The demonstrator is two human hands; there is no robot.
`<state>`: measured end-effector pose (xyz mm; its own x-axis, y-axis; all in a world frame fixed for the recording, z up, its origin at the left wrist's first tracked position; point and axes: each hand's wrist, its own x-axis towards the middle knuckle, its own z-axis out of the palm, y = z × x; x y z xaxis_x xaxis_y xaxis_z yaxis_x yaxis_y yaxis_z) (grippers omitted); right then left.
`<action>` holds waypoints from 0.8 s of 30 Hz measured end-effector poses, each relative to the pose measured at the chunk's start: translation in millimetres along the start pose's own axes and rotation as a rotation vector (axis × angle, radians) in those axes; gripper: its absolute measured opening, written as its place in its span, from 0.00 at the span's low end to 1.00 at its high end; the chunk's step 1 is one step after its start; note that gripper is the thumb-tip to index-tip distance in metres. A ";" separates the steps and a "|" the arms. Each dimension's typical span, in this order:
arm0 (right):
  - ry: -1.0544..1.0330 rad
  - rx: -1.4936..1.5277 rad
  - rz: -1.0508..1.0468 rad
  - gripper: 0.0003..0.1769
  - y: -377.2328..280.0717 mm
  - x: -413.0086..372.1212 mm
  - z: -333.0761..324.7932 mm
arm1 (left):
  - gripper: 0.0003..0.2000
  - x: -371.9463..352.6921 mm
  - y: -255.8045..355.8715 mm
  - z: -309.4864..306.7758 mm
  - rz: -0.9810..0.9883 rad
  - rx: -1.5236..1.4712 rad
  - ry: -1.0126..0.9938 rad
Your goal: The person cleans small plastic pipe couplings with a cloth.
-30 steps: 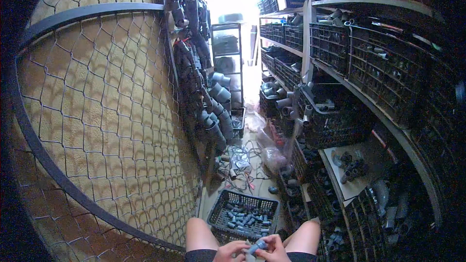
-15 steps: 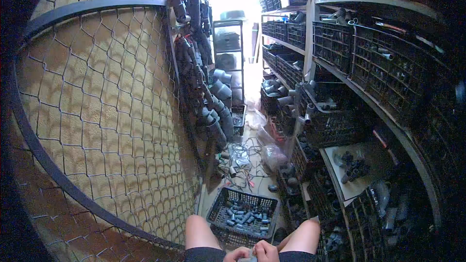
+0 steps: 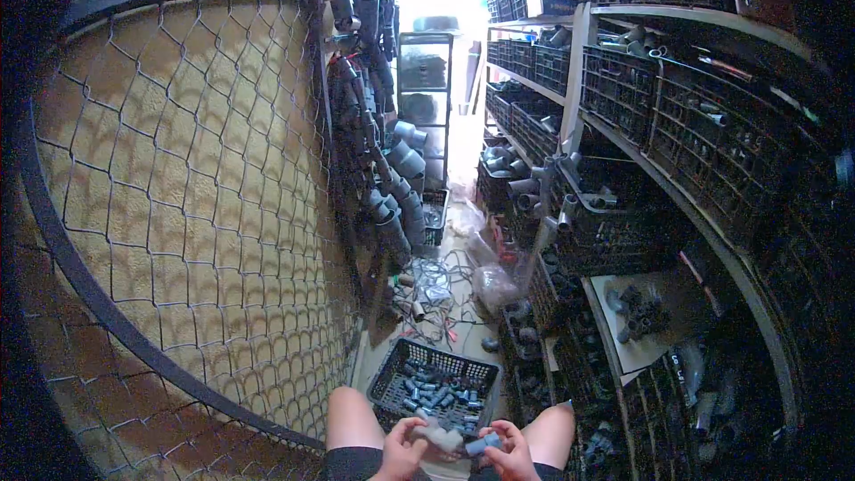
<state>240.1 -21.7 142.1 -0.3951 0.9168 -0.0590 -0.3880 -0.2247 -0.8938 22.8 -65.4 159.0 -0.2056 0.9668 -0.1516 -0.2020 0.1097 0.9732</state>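
Grey pipe fitting [image 3: 443,436] being gripped by left hand [image 3: 399,450] fingers; smaller bluish piece [image 3: 487,443], possibly coupling, being pinched in right hand [image 3: 512,452] fingers; black crate [image 3: 445,354] sitting just beyond knees.

The hands sit higher in view than half a second ago and are no longer pressed together. The left hand [image 3: 403,450] now holds a grey fitting [image 3: 441,436], and the right hand [image 3: 508,452] holds a small bluish piece [image 3: 487,444] just beside it.
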 end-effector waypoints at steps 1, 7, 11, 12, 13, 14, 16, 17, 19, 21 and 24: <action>0.000 0.002 -0.002 0.29 3.0 1.3 -0.8 | 0.18 -1.1 14.6 4.1 0.064 -0.012 0.008; -0.209 0.397 0.229 0.32 60.1 -2.5 -18.6 | 0.11 -3.5 46.2 38.5 0.702 0.367 -0.120; -0.133 0.011 -0.014 0.35 57.5 0.3 -0.6 | 0.10 0.1 33.3 31.2 0.679 0.567 -0.269; -0.131 0.013 -0.014 0.35 54.5 -0.2 0.2 | 0.11 0.4 34.3 28.5 0.549 0.568 -0.318; -0.097 0.012 0.036 0.37 50.6 -2.3 2.2 | 0.12 -0.1 35.2 25.7 0.416 0.569 -0.366; -0.065 0.012 0.088 0.39 48.7 -4.7 3.7 | 0.12 1.8 36.9 22.9 0.411 0.573 -0.368; -0.107 0.032 0.125 0.39 47.9 -9.6 -0.9 | 0.14 8.8 44.5 18.5 0.624 0.799 -0.565; -0.150 0.045 0.157 0.40 48.3 -10.3 -2.1 | 0.17 10.7 43.0 16.2 0.555 0.768 -0.608; -0.155 0.077 0.182 0.40 62.4 -11.9 -6.8 | 0.16 14.6 33.4 10.5 0.596 0.755 -0.646; -0.097 0.245 0.187 0.39 77.2 -21.1 -1.4 | 0.14 6.6 45.9 10.9 0.537 0.663 -0.692; -0.120 0.084 0.164 0.38 74.7 -26.9 0.3 | 0.15 1.1 45.5 5.5 0.317 0.440 -0.833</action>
<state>221.5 -63.3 77.1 -0.5531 0.8209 -0.1423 -0.3766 -0.3987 -0.8362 18.7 -58.0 204.0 0.5840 0.8009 0.1323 0.1539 -0.2692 0.9507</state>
